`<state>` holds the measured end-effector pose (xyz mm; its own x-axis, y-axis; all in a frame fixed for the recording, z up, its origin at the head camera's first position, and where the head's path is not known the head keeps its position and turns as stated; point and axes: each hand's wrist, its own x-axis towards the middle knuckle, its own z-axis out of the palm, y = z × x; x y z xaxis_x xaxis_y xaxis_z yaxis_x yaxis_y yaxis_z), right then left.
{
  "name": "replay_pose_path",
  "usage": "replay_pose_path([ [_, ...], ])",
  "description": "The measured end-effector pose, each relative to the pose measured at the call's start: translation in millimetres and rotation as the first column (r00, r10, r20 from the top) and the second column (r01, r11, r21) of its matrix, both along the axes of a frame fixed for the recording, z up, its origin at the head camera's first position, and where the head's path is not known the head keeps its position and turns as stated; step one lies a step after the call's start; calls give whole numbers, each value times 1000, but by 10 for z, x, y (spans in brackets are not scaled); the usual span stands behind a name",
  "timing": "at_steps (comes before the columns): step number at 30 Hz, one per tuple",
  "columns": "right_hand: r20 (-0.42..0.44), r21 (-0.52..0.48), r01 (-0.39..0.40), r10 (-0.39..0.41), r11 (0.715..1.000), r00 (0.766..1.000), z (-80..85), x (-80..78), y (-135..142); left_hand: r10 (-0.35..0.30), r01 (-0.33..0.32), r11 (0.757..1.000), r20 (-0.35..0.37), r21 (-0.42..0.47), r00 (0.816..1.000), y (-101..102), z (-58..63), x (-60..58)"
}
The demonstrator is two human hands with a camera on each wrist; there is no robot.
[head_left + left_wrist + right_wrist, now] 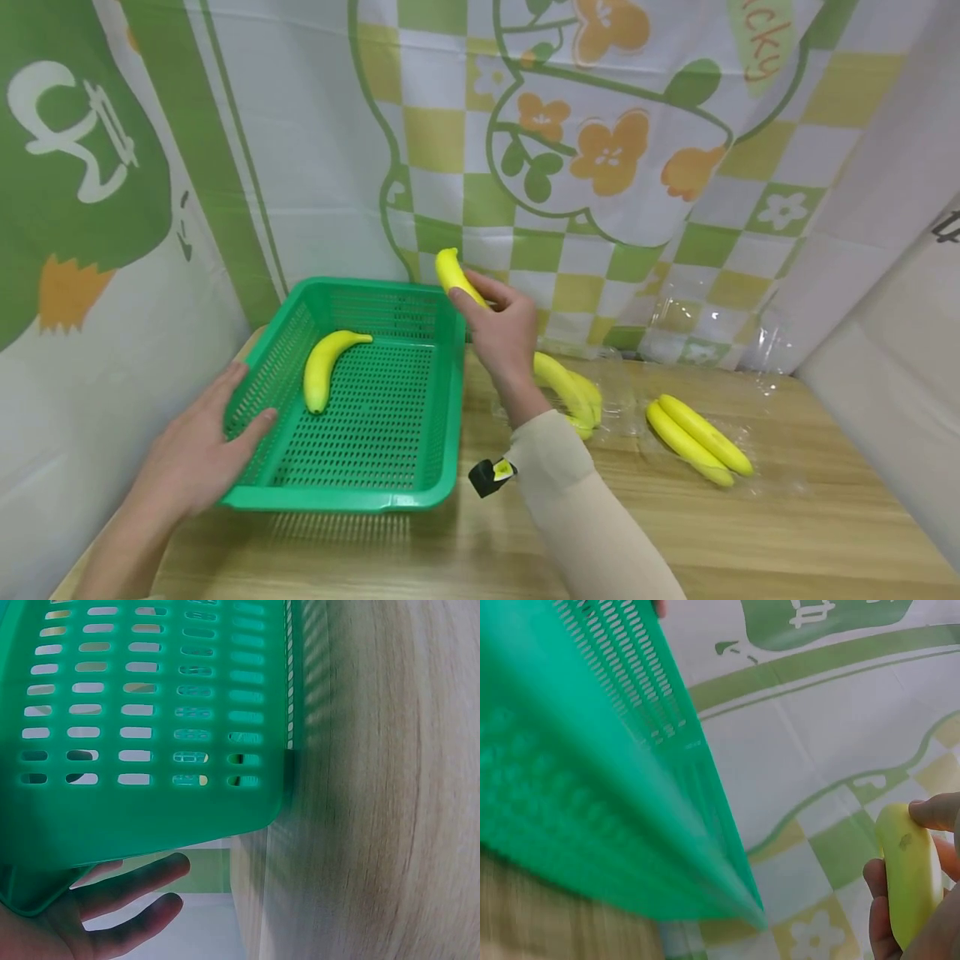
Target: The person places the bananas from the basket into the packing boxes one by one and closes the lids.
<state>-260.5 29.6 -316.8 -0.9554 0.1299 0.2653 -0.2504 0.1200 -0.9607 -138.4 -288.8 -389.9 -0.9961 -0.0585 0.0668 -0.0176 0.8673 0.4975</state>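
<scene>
A green plastic basket [459, 400] with slotted walls stands on the table, and one yellow banana [322, 371] lies inside it at the left. My left hand [197, 450] rests at the basket's left rim, its thumb over the rim. In the left wrist view the fingers [142, 889] of this hand stretch out loosely beside the basket's wall. Above the basket's back right corner, my right hand [504, 327] holds another banana [457, 277] between thumb and fingers. The right wrist view shows that banana [909, 874] gripped, its end partly covered by the hand.
Right of the basket, several bananas [573, 392] lie by clear plastic packaging [622, 387], partly behind my right forearm. Farther right, two bananas [697, 437] lie side by side on clear plastic. A patterned cloth [540, 167] hangs behind the wooden table [750, 533].
</scene>
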Motion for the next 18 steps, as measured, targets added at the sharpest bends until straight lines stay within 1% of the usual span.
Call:
replay_pose_path([
  [4, -44, 50, 42, -40, 998, 998, -74, 53, 156, 2, -2, 1000, 3, 1, 1000, -6, -1, -3],
  [8, -78, 79, 63, -56, 995, 995, -150, 108, 316, 4, -4, 1000, 10, 2, 1000, -18, -2, 3],
  [13, -86, 104, 103, -94, 989, 992, -238, 162, 554, 2, -2, 1000, 10, 0, 1000, -16, -1, 2],
  [18, -83, 94, 163, -155, 982, 984, -313, 187, 804, -2, 2, 1000, 12, -2, 1000, -9, 7, -6],
])
